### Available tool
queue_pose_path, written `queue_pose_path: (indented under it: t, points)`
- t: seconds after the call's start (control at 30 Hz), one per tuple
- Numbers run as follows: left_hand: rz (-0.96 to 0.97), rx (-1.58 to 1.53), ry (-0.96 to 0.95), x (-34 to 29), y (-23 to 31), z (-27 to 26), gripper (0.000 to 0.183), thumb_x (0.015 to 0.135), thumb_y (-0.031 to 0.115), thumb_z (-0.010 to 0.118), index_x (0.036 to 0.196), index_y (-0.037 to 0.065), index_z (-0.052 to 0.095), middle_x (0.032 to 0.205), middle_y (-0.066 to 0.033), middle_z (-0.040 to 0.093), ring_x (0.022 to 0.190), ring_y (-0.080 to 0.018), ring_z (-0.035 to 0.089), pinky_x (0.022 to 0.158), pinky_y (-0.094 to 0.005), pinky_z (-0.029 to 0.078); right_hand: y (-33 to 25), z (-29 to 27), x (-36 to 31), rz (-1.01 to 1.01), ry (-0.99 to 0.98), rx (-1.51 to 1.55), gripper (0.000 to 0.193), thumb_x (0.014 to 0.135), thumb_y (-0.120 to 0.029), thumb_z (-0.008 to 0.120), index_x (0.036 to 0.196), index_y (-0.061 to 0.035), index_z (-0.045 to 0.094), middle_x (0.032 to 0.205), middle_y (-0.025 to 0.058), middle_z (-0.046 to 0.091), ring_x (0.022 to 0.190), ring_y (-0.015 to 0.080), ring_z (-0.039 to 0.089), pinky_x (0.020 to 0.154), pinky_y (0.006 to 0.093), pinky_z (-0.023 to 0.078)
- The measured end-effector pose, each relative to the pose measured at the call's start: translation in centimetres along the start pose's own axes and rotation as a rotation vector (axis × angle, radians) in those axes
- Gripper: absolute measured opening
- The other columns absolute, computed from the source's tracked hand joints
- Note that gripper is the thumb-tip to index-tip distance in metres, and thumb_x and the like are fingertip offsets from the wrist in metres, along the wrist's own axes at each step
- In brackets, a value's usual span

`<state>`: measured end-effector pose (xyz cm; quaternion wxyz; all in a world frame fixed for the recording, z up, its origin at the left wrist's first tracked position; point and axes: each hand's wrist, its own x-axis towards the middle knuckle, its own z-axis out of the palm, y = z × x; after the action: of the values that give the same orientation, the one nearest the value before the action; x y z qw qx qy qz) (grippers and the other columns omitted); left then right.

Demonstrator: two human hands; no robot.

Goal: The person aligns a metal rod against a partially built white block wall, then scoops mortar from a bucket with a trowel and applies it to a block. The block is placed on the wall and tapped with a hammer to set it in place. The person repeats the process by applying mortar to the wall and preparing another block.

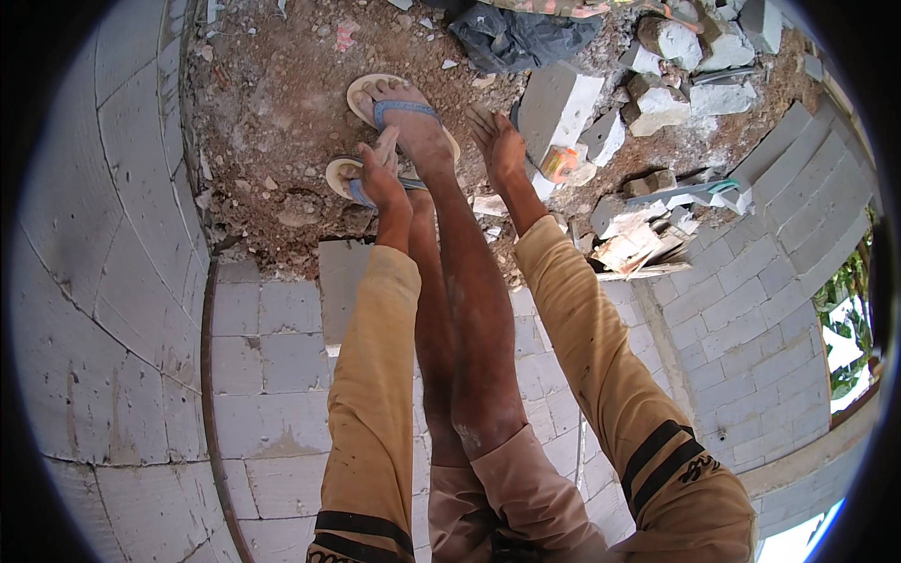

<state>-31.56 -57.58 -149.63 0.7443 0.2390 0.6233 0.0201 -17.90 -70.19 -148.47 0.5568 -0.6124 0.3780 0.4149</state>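
Note:
My left hand [383, 176] is held out over the ground in front of a sandal [345, 178], its dusty fingers stretched out and nothing in them. To the right of my feet, my right hand [502, 150] reaches forward with straight fingers, also holding nothing. Beside it stands a pale grey lightweight block [561, 108]. An orange and yellow object [560, 164], perhaps a tape measure, sits at the near end of that block. My other foot wears a matching sandal with a blue strap [404, 111].
Broken block pieces [671, 42] are heaped at the far right. Black plastic sheeting [521, 39] lies at the far edge. A long tool with a teal handle [680, 192] rests on rubble at right. Block walls [103, 281] rise at left and behind.

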Motion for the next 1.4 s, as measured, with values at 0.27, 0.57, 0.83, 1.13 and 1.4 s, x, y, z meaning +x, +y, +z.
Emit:
queue_pose_path:
  t: [0.27,0.57,0.83,1.13,1.4]
  points:
    - [0.023,-0.013,0.115,0.0,1.3,0.9,0.074,0.110,0.047,0.018,0.137,-0.012,0.053,0.147,-0.0242,0.051,0.145,-0.0311,0.039,0.123,-0.0417,0.020,0.0,-1.2,0.2,0.024,0.021,-0.056,0.058,0.111,-0.034,0.022,0.144,0.0066,0.046,0.148,0.0208,0.051,0.142,0.0293,0.043,0.121,0.0415,0.026]
    - [0.020,-0.003,0.059,0.9,1.4,1.2,0.075,0.109,0.050,0.017,0.140,-0.009,0.052,0.149,-0.0213,0.050,0.146,-0.0303,0.038,0.124,-0.0406,0.019,-0.9,-1.3,-0.3,0.032,0.012,-0.045,0.056,0.111,-0.033,0.023,0.146,0.0051,0.043,0.149,0.0196,0.050,0.143,0.0296,0.042,0.122,0.0411,0.025]
    - [0.059,-0.054,0.029,1.0,0.6,2.1,0.075,0.109,0.048,0.022,0.137,-0.016,0.050,0.146,-0.0288,0.049,0.142,-0.0328,0.042,0.123,-0.0399,0.023,-0.9,-1.3,-0.7,0.012,-0.009,-0.093,0.053,0.109,-0.028,0.026,0.146,0.0073,0.042,0.151,0.0195,0.049,0.142,0.0294,0.045,0.121,0.0398,0.027]
    - [0.093,-0.025,0.030,0.1,3.9,4.6,0.067,0.109,0.047,0.031,0.141,-0.010,0.049,0.145,-0.0205,0.052,0.140,-0.0290,0.045,0.120,-0.0380,0.030,-0.1,-1.6,-0.2,-0.030,-0.056,-0.212,0.052,0.108,-0.030,0.033,0.142,0.0053,0.052,0.144,0.0169,0.057,0.137,0.0272,0.050,0.119,0.0368,0.031]
    - [0.104,-0.046,0.091,1.4,6.6,5.3,0.066,0.108,0.047,0.037,0.142,-0.009,0.048,0.143,-0.0214,0.053,0.136,-0.0281,0.048,0.118,-0.0376,0.034,0.2,-1.7,-1.1,-0.249,0.013,-0.735,0.047,0.104,-0.036,0.048,0.131,-0.0022,0.065,0.125,0.0246,0.067,0.124,0.0361,0.060,0.107,0.0376,0.042]
